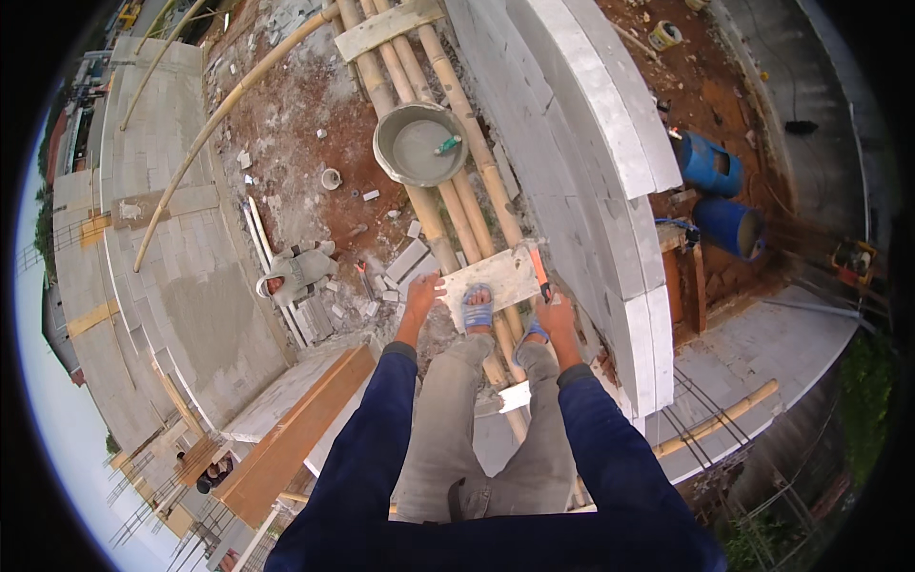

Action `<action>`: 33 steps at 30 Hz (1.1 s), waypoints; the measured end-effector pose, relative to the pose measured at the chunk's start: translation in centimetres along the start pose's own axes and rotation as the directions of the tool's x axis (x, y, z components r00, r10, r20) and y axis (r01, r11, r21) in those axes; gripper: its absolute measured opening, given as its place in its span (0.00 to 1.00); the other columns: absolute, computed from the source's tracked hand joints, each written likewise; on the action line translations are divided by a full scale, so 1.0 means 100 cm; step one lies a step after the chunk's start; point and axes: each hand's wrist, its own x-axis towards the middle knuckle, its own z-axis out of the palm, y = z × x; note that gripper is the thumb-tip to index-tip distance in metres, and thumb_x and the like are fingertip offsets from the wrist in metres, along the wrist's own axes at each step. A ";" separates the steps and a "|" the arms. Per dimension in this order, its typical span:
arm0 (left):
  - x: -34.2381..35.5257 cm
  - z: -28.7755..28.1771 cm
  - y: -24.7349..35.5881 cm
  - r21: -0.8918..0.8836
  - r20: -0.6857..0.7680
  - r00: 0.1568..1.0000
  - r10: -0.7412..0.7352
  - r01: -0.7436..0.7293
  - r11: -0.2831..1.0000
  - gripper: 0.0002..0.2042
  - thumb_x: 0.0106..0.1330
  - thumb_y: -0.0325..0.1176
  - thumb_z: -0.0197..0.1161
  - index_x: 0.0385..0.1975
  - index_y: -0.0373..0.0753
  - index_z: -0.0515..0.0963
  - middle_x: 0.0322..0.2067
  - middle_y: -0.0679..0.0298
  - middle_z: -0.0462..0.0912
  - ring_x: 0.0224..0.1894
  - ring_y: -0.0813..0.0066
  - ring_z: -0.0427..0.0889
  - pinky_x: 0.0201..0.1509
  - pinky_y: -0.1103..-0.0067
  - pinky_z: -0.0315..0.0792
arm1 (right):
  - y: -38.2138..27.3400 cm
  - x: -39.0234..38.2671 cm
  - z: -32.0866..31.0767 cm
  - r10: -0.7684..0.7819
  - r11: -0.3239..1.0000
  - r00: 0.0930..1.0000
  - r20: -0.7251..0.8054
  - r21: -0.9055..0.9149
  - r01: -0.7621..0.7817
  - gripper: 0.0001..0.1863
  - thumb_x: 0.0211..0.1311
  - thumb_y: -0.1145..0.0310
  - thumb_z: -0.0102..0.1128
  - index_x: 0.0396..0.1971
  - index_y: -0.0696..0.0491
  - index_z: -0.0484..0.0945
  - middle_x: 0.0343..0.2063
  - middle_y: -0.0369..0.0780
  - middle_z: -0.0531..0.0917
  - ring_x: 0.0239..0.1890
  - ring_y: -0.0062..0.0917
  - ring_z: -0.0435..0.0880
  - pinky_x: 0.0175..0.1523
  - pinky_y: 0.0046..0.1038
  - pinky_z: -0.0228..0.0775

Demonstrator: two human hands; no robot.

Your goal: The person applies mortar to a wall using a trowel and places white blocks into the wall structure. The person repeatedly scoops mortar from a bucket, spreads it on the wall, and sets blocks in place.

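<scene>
Orange, slim hand tool (540, 270): clasped in right hand (555, 312), beside right end of pale plank (513, 270). Probably light and stiff; best held by near end. Can't tell if gripping anything with left hand (421, 297), near plank's left end.

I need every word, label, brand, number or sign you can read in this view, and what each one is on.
None can be read.
Orange tool in the right hand: no legible lettering.
Pale bucket, upper right: any marking is too small and blurred to read.
Blue barrels: no legible lettering.
</scene>
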 end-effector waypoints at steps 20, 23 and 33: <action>0.284 0.055 0.107 -0.397 -0.392 0.796 0.461 -0.598 0.696 0.37 0.66 0.48 0.76 0.64 0.26 0.70 0.64 0.43 0.73 0.68 0.36 0.72 0.64 0.45 0.76 | -0.165 0.223 0.332 -0.323 0.656 0.685 -0.653 0.367 0.659 0.30 0.75 0.63 0.59 0.69 0.63 0.66 0.61 0.56 0.68 0.67 0.53 0.64 0.70 0.55 0.52; 0.307 0.029 0.118 -0.549 -0.356 0.803 0.478 -0.594 0.588 0.28 0.64 0.33 0.73 0.59 0.25 0.72 0.58 0.40 0.76 0.62 0.33 0.78 0.60 0.41 0.81 | -0.191 0.260 0.287 -0.325 0.561 0.613 -0.720 0.375 0.738 0.28 0.76 0.61 0.60 0.67 0.62 0.68 0.59 0.54 0.70 0.65 0.50 0.66 0.70 0.52 0.56; 0.233 -0.012 0.108 -0.433 -0.295 0.794 0.532 -0.608 0.666 0.17 0.61 0.24 0.66 0.49 0.25 0.77 0.45 0.48 0.85 0.46 0.50 0.90 0.54 0.47 0.88 | -0.127 0.311 0.195 -0.543 0.055 0.825 -0.157 0.974 0.222 0.44 0.81 0.34 0.44 0.74 0.62 0.66 0.73 0.50 0.70 0.75 0.43 0.66 0.77 0.49 0.57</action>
